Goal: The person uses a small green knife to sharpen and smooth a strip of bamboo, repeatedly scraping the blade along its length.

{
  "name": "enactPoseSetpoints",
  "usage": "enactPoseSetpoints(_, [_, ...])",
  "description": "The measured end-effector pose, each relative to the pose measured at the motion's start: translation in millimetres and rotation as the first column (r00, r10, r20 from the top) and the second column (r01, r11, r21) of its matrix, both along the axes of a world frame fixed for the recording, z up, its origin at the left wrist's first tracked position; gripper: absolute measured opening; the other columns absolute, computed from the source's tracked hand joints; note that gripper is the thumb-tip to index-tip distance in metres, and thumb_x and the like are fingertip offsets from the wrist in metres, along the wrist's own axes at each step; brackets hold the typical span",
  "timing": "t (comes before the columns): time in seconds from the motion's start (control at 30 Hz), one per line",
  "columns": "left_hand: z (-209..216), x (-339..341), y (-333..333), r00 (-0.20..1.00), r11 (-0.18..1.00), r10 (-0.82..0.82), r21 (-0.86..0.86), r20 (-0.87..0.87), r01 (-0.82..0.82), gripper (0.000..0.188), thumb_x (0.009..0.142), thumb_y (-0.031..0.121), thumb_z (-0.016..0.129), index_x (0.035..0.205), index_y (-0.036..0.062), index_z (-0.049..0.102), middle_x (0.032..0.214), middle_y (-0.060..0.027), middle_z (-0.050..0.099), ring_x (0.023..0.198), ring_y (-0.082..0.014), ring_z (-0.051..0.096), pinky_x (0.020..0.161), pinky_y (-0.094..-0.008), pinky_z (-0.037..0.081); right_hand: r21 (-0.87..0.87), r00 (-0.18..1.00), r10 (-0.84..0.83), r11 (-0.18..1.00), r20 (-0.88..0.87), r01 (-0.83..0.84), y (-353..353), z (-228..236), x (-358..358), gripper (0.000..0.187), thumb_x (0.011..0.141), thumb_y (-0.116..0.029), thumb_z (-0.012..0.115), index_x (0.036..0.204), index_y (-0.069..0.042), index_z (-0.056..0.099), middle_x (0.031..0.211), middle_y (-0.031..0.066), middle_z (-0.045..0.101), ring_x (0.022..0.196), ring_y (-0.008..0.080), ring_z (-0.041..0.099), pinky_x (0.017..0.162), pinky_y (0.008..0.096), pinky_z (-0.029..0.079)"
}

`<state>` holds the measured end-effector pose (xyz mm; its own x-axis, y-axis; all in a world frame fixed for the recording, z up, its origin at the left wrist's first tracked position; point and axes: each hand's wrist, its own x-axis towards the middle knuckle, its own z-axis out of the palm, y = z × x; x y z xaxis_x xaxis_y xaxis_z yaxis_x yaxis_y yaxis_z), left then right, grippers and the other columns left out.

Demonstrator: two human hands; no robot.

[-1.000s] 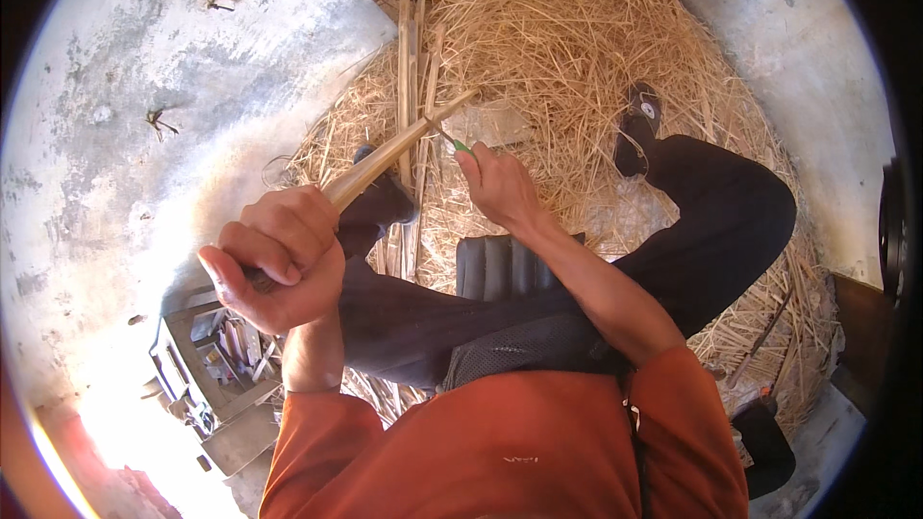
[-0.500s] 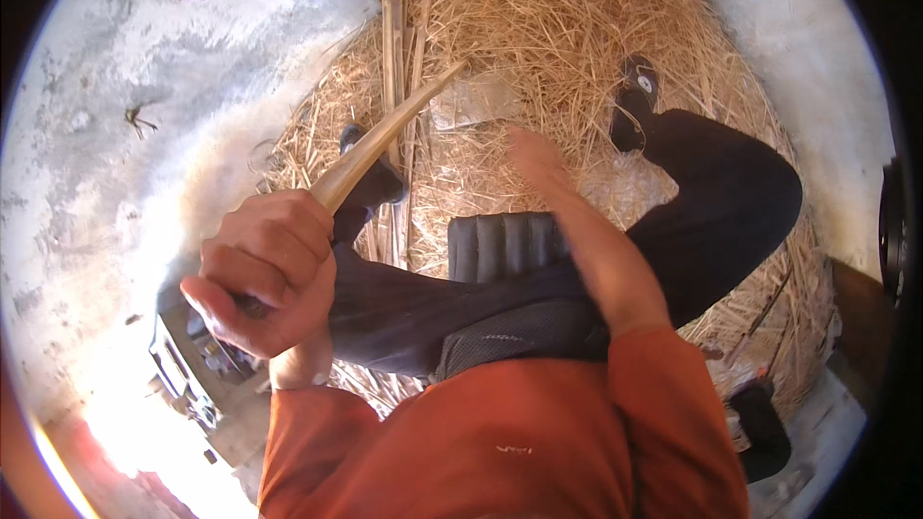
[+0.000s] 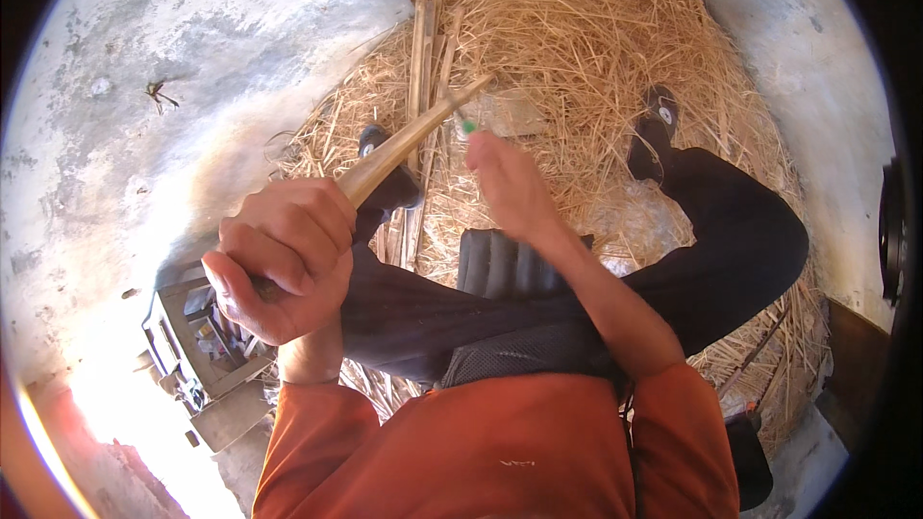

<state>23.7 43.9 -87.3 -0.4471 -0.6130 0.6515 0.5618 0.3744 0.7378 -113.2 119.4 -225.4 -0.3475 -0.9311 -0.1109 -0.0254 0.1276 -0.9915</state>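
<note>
A long, pale tan bamboo strip (image 3: pixel 409 137) runs diagonally through the upper middle of the frame, its thicker end buried in the left hand (image 3: pixel 281 261) at centre left and its thin tip pointing up and right toward the straw. The left hand's fingers are curled tightly round the strip in a full fist. Just right of the tip, the right hand (image 3: pixel 511 187) is seen from the back, fingers folded round a small green-handled tool (image 3: pixel 465 124) that meets the strip near its far end. Under both hands lie legs in dark trousers (image 3: pixel 692 259), crossed over a black ribbed cushion (image 3: pixel 500 264). A heap of golden straw (image 3: pixel 596 29) fills the upper centre, with more flat bamboo slats (image 3: pixel 420 29) lying upright in it. Grey concrete floor (image 3: pixel 154 58) spreads across the upper left, and a grey metal toolbox (image 3: pixel 197 351) sits at lower left.
</note>
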Motion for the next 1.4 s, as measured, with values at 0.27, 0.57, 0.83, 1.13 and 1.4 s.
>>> enactPoseSetpoints(0.27, [-0.3,5.5,-5.5,0.990,0.987,-0.134,-0.084,0.043,0.138,0.053,0.101,0.034,0.026,0.054,0.0112,0.036,0.038,-0.0016,0.037,0.029,-0.0146,0.033,0.032,-0.0295,0.030,-0.149,0.919,0.011,0.986,-0.393,-0.075,10.0,23.9,34.4,0.030,0.095,-0.031,0.051,0.081,-0.005,0.046,0.048,0.0160,0.050,0.046,0.0367,0.056,0.042,0.0449,0.044])
enactPoseSetpoints(0.57, [-2.5,7.7,-3.6,0.992,0.993,-0.122,-0.003,-0.030,0.122,0.055,0.101,0.037,0.024,0.054,0.0110,0.036,0.038,-0.0028,0.034,0.029,-0.0157,0.027,0.033,-0.0316,0.029,-0.321,0.814,-0.171,0.947,-0.555,-0.019,-4.5,-9.7,35.7,0.029,0.093,-0.030,0.054,0.080,-0.005,0.047,0.048,0.0118,0.050,0.042,0.0295,0.056,0.038,0.0386,0.043])
enactPoseSetpoints(0.83, [-7.0,-0.1,7.7,0.982,0.981,-0.177,-0.086,-0.071,0.171,0.051,0.099,0.028,0.033,0.053,0.0064,0.037,0.040,-0.0072,0.039,0.031,-0.0178,0.035,0.032,-0.0310,0.032,-0.443,0.814,-0.235,0.896,-0.531,-0.030,4.0,-42.8,18.5,0.024,0.091,-0.023,0.055,0.079,-0.003,0.048,0.050,0.0144,0.047,0.042,0.0321,0.052,0.040,0.0415,0.040])
enactPoseSetpoints(1.13, [-4.4,-9.8,15.9,0.992,0.987,-0.123,-0.103,-0.016,0.121,0.051,0.100,0.031,0.027,0.055,0.0095,0.037,0.040,-0.0052,0.036,0.032,-0.0172,0.031,0.036,-0.0321,0.031,-0.292,0.939,-0.020,0.953,-0.342,-0.086,42.4,-3.3,11.8,0.028,0.096,-0.027,0.049,0.082,-0.003,0.049,0.048,0.0157,0.048,0.044,0.0343,0.053,0.042,0.0420,0.040])
enactPoseSetpoints(1.4, [-3.1,-4.6,16.6,0.998,0.997,-0.057,-0.047,0.036,0.059,0.051,0.101,0.035,0.020,0.058,0.0121,0.035,0.041,-0.0026,0.030,0.035,-0.0156,0.024,0.040,-0.0311,0.026,-0.234,0.941,-0.053,0.972,-0.335,-0.028,22.5,39.0,27.6,0.027,0.095,-0.024,0.050,0.081,-0.001,0.049,0.049,0.0172,0.045,0.043,0.0336,0.050,0.043,0.0422,0.037])
